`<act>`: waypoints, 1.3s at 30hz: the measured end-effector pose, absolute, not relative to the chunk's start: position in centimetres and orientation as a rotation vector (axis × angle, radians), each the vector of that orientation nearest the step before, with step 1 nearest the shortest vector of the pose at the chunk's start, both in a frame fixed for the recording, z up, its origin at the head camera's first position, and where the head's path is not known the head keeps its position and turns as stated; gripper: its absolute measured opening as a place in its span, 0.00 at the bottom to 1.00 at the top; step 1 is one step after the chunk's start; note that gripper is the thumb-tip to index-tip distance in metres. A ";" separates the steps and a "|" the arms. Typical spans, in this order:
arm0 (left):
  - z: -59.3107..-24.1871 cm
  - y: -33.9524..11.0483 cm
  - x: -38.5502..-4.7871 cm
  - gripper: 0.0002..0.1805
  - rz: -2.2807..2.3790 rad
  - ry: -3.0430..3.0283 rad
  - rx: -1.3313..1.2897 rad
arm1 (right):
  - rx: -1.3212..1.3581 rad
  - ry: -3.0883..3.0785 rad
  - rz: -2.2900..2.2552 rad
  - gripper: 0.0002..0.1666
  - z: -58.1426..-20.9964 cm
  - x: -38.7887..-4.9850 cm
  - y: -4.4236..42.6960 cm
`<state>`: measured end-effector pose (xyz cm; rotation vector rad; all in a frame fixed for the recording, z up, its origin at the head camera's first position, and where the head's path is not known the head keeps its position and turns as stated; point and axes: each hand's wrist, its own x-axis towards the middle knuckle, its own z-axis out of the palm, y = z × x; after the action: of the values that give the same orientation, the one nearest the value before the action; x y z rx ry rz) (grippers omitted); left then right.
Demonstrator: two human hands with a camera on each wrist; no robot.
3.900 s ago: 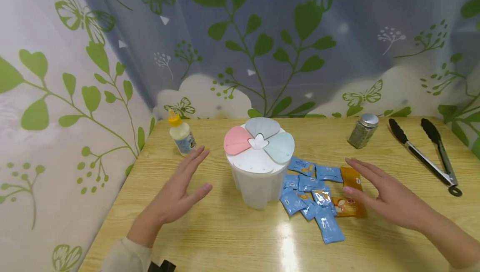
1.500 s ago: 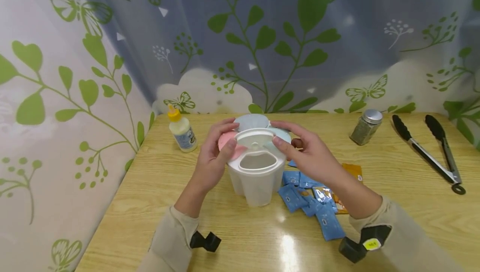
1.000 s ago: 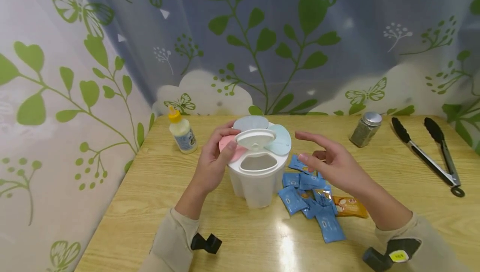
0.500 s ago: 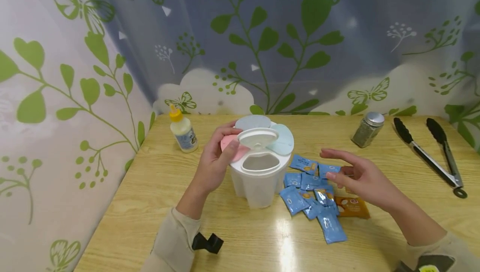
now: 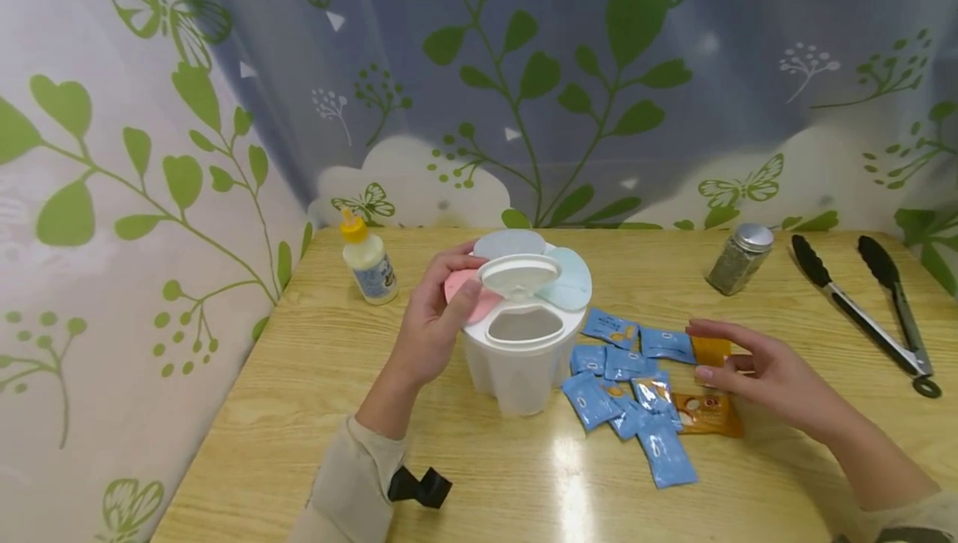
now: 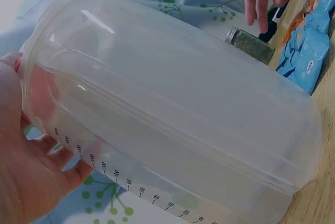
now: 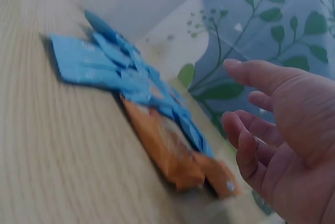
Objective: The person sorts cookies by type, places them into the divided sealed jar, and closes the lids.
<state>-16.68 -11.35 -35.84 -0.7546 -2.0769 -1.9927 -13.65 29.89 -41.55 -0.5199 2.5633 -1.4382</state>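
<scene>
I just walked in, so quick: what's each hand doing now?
Left hand: gripping the white container at its pink flap.
Right hand: open, holding nothing, near the orange packets.

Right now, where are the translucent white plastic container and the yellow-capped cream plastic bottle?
Translucent white plastic container (image 5: 522,377): head view, front wall.
Yellow-capped cream plastic bottle (image 5: 367,257): head view, body above the label.

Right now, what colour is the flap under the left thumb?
Pink; that flap shows best in the head view.

Smooth plastic container (image 5: 521,378); glossy packets (image 5: 666,453); wood-grain tabletop (image 5: 292,385)
</scene>
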 end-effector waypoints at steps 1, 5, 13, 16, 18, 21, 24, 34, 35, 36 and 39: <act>-35.8 -11.3 -16.7 0.16 -1.992 -2.077 -0.755 | -0.515 2.571 -1.436 0.34 -41.8 -13.7 30.2; -35.7 -11.1 -16.6 0.16 -1.987 -2.076 -0.756 | -0.495 2.581 -1.456 0.38 -42.8 -13.8 31.2; -35.7 -10.9 -16.7 0.19 -1.983 -2.074 -0.758 | -0.386 2.747 -1.340 0.37 -44.4 -14.2 32.6; -35.8 -10.9 -16.7 0.20 -1.986 -2.075 -0.753 | -0.381 2.817 -1.254 0.37 -44.5 -14.3 32.9; -35.9 -10.9 -16.7 0.20 -1.984 -2.078 -0.744 | -0.370 2.860 -1.178 0.38 -44.4 -14.5 32.8; -35.9 -10.9 -16.6 0.17 -1.974 -2.073 -0.735 | -0.295 2.881 -1.089 0.39 -44.1 -14.7 32.6; -35.9 -11.0 -16.6 0.15 -1.970 -2.061 -0.740 | -0.209 2.898 -1.054 0.40 -44.0 -14.8 32.5; -36.1 -11.2 -16.6 0.22 -1.996 -2.042 -0.749 | 0.084 2.806 -1.293 0.36 -44.7 -14.9 33.5; -36.1 -11.2 -16.6 0.22 -1.996 -2.040 -0.752 | 0.118 2.768 -1.331 0.34 -44.8 -14.9 33.7; -36.1 -11.2 -16.6 0.22 -1.996 -2.036 -0.755 | 0.146 2.735 -1.369 0.32 -44.7 -14.9 33.8; -36.2 -11.2 -16.7 0.22 -1.993 -2.027 -0.762 | 0.203 2.643 -1.477 0.24 -44.7 -15.0 34.0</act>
<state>-16.66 -11.23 -36.18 -0.7625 -2.0275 -1.9932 -15.01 34.01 -44.65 0.2026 2.6427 -1.4767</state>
